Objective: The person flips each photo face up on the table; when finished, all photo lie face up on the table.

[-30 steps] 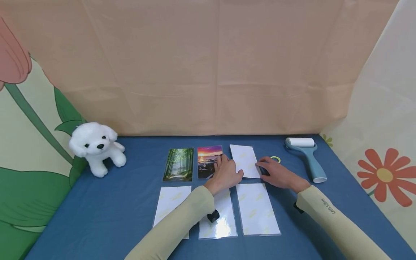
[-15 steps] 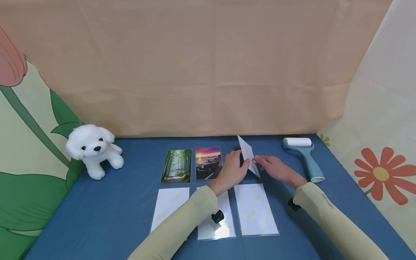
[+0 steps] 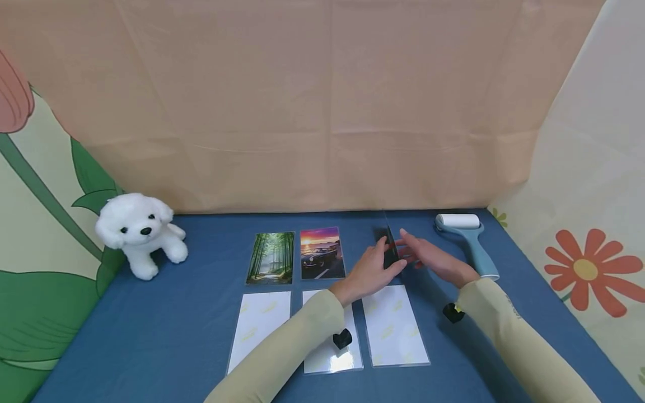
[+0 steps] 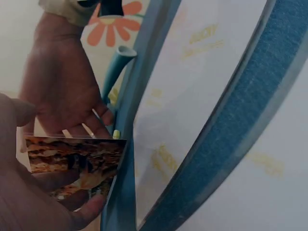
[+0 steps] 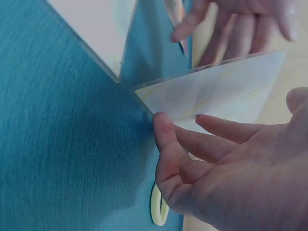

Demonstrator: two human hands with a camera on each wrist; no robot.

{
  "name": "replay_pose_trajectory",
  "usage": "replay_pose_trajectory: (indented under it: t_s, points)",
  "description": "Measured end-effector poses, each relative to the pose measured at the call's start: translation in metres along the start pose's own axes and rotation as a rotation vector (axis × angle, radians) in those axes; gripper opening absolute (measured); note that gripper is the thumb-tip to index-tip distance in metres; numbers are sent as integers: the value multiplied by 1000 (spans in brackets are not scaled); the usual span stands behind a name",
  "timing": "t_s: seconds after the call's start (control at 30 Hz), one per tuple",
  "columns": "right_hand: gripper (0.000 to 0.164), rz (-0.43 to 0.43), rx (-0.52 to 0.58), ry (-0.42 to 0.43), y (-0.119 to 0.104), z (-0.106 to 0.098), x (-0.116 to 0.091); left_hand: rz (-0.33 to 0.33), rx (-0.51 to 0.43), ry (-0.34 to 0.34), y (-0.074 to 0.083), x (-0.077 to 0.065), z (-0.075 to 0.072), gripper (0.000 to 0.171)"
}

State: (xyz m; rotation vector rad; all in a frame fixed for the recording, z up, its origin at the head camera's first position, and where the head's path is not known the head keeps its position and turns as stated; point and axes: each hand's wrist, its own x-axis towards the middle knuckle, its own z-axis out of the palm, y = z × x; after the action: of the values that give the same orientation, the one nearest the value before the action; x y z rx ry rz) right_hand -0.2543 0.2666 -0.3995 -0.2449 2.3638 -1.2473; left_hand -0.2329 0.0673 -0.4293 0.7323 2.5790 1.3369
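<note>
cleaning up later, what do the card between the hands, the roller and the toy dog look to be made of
Card: probably laminated paper, its smooth white back edged by a clear strip. Roller: smooth blue handle, likely plastic; white cylinder could be paper or foam. Toy dog: apparently plush, from its fuzzy surface.

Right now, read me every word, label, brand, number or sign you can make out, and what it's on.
Nothing reads clearly.
Right sleeve: small dark print, too blurred.
White cards: yellow print, too faint and blurred.
Raised card: pale yellow marks, unreadable.
</note>
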Motion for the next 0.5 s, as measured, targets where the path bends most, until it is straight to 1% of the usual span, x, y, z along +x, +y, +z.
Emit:
replay_pose_trajectory:
  t_s: [0.07,0.17,0.23,0.3,0.37,0.43,0.5]
  points:
    - [83,10,29,-6,1,-2,0,-9,37,-36,-2,1,3,76]
    - [80,5,66,-26,2,-3,-1,-21,136,-91,-7,2,8,75]
    - [79,8,89,-32,3,-4,-1,-10,193,-117,-9,3,10,73]
    - [78,-2,99,-41,4,-5,-1,19,229,-129,-11,5,12,69]
    - [77,-14,108,-38,6,-6,-1,43,234,-132,-10,5,12,65]
    - [75,-35,128,-25,7,-6,-2,50,246,-131,-9,5,12,65]
    - [73,-70,156,-6,8,-6,-3,44,263,-130,-8,4,12,68]
